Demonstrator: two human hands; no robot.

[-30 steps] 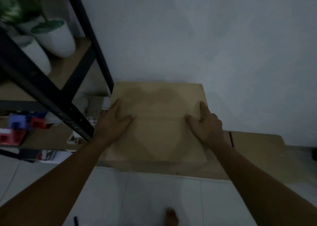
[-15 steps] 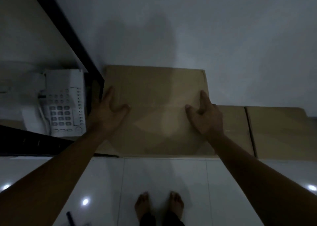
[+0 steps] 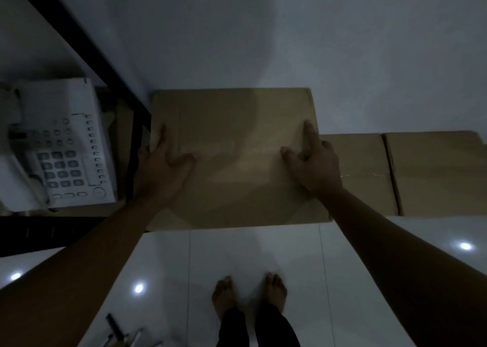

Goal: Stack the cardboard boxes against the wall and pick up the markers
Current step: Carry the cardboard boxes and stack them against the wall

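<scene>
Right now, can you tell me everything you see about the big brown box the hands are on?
The box is plain brown cardboard, wide and flat-looking, with no print that shows in the dim light. Its far edge meets the wall, and its left side is next to the black shelf post. It seems to lie on a longer cardboard box that sticks out to the right. The left hand and right hand each hold a side, thumbs on top.
</scene>
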